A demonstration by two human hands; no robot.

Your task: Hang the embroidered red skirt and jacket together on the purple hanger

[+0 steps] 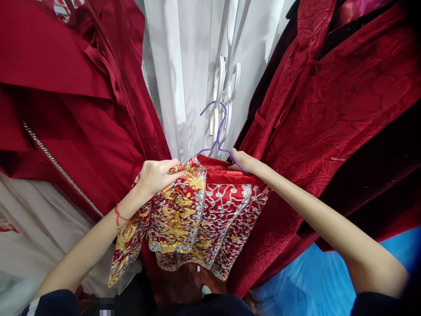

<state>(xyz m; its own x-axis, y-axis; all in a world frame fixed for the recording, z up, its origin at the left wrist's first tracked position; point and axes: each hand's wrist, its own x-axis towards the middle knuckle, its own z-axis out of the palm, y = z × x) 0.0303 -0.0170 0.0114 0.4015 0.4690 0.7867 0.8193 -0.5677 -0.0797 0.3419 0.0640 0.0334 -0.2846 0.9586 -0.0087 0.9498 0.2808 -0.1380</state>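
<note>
In front of me is a purple wire hanger (218, 140), its hook up against white scrolled metalwork. On its left side sits a red jacket (177, 215) embroidered in gold and silver, one sleeve hanging down. My left hand (158, 175) is closed on the jacket's shoulder, thumb on top. Beside and partly under the jacket hangs a red skirt (226, 210) with silver embroidery and a plain red waistband. My right hand (242, 161) is at the hanger's right arm, by the waistband. Its fingertips go behind the hanger and are partly hidden, so its exact grip is unclear.
Dark red gowns (82, 118) hang close on the left, one with a beaded trim. Red patterned garments (345, 96) crowd the right. White curtain-like cloth (194, 74) lies behind the white metalwork (221, 79). Blue fabric (302, 281) spreads at lower right, pale tulle (42, 219) at lower left.
</note>
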